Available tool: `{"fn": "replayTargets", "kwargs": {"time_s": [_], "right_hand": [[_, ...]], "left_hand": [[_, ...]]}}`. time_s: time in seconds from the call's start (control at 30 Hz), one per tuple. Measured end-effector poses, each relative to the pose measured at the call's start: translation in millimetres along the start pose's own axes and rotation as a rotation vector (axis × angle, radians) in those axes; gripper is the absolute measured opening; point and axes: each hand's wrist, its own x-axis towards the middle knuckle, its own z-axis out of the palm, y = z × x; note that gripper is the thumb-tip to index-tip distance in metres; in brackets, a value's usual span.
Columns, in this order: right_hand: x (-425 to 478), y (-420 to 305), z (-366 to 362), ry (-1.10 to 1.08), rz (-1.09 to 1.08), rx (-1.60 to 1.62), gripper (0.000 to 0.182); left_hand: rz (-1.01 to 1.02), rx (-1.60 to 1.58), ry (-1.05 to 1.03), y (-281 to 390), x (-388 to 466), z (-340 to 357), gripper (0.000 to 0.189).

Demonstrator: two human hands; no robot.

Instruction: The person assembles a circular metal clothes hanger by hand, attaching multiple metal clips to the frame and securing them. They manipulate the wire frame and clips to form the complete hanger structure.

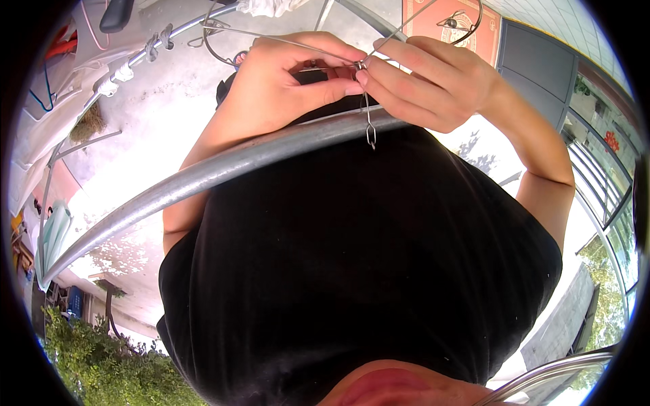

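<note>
My left hand (pixel 299 86) pinches thin metal wires between thumb and fingers at the upper middle of the view. From the other side, my right hand (pixel 431 83) grips the same spot, its fingertips touching my left thumb and fingertips. Thin metal wires (pixel 284 39) meet at a small metal joint (pixel 359 65) between the fingertips. A short metal chain (pixel 371 133) hangs below the joint, in front of my black shirt. Curved wire pieces (pixel 216 38) show beside my left hand, and another curved wire (pixel 472 30) is above my right. The fingers partly hide the joint.
A thick grey metal pipe (pixel 203 175) crosses just below my hands. Another metal rail (pixel 177 31) at upper left carries knotted white cloth (pixel 122 72) and grey ties. A red patterned mat (pixel 431 23), grey door panels (pixel 535 66), a folded pale green umbrella (pixel 55 236) and bushes (pixel 106 355) are around.
</note>
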Motion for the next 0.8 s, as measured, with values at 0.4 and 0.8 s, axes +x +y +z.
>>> {"fn": "replayTargets", "kwargs": {"time_s": [0.4, 0.8], "right_hand": [[-6, 6, -2, -0.146, -0.072, 0.022, 0.009], [-13, 14, -10, -0.278, -0.101, 0.166, 0.016]], "left_hand": [[-0.261, -0.222, -0.075, 4, -2, 1, 0.023], [-0.257, 0.051, -0.331, 8, 16, -2, 0.013]]}}
